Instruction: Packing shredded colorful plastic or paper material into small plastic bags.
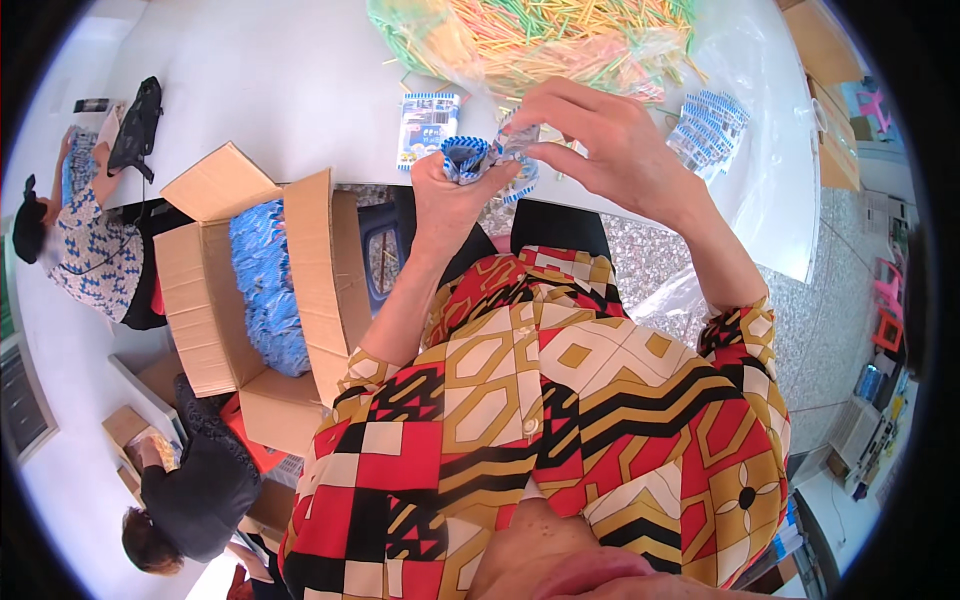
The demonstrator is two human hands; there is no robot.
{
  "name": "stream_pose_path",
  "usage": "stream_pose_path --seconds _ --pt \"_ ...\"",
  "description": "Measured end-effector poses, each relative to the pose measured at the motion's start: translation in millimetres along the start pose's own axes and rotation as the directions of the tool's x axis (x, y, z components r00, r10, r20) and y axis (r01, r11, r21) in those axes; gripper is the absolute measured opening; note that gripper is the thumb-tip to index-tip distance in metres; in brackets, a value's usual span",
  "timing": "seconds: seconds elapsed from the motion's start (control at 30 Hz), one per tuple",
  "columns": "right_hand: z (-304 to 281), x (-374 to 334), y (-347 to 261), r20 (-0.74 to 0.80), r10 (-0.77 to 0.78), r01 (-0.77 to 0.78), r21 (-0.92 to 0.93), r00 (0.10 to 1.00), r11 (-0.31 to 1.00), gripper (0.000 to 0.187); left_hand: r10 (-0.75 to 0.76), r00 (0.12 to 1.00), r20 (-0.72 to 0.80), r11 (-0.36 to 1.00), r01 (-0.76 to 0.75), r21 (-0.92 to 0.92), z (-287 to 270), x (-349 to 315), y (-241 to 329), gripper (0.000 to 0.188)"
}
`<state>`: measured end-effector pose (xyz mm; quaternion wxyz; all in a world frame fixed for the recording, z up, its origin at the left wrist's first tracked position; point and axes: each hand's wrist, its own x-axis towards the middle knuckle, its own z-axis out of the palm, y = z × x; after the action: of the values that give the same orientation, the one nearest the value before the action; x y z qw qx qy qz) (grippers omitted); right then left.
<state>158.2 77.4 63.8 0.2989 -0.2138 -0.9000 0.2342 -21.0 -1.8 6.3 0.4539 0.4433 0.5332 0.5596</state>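
Gripping a stack of blue-striped packets (467,158), the left hand (450,190) is clenching beneath them while the right hand (610,140) is pinching one packet's top edge.

Head-worn fisheye, steeply downward, close

Bright, even daylight fills the scene, and the white table (300,70) is washed out nearly to glare (its far left corner most of all). Shadows are soft and faint. The fisheye bends straight edges near the black rim, where detail blurs; the centre stays sharp.
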Motion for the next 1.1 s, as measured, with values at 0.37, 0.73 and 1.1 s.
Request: stream_pose_path --seconds 0.37,0.73,1.1 --pt "-7.4 4.9 29.2 0.088 0.061 -0.084 0.295 0.994 0.952 0.018 0.053 0.994 -0.1 0.997 -0.048 0.055 -3.7 9.1 2.4 0.014" --pt "49.9 -64.3 85.6 0.341 0.09 0.076 -0.445 0.936 0.892 0.035 -0.025 0.983 -0.182 0.994 0.005 -0.111 -18.0 0.5 2.6 0.019" --pt "75.2 -52.9 102.3 0.212 0.086 0.002 -0.384 0.973 0.923 0.018 -0.041 0.981 -0.187 0.992 0.017 -0.124 -12.7 -1.3 7.0 0.018"
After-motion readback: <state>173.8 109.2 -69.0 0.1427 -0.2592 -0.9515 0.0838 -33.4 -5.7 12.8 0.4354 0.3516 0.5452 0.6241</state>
